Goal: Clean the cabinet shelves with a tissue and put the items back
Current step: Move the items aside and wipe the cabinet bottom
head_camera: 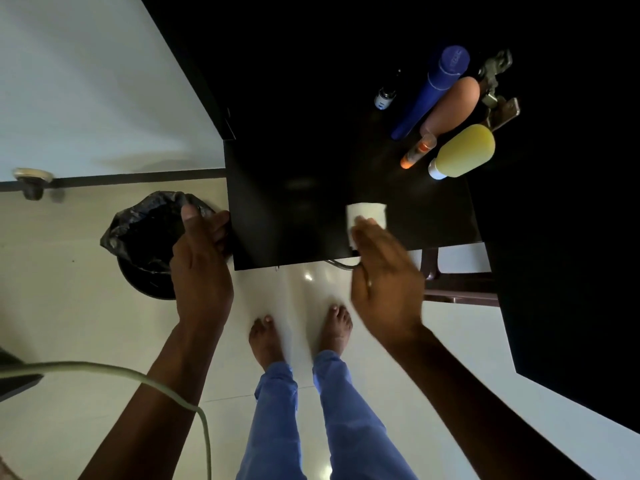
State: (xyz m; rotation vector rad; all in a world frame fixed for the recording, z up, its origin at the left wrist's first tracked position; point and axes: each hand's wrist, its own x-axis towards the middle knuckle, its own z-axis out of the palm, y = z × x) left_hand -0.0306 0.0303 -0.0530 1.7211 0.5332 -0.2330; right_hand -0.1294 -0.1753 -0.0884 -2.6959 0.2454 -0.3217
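Observation:
A black cabinet shelf (294, 209) juts out in front of me. My right hand (384, 275) lies flat near its front edge and presses a folded white tissue (367, 214) onto the surface, fingers extended and blurred. My left hand (201, 265) grips the shelf's left front corner. At the back right of the shelf stand a tall blue bottle (433, 88), a brown bottle (453, 102), a yellow bottle with a white cap (462, 152), a thin orange tube (417, 152) and a small dark bottle (385, 97).
A bin lined with a black bag (145, 244) stands on the floor left of the shelf. A metal hinge (497, 84) sits by the right cabinet wall (561, 202). My bare feet (301, 334) are on pale tiles below. A pale cable (138, 379) crosses the lower left.

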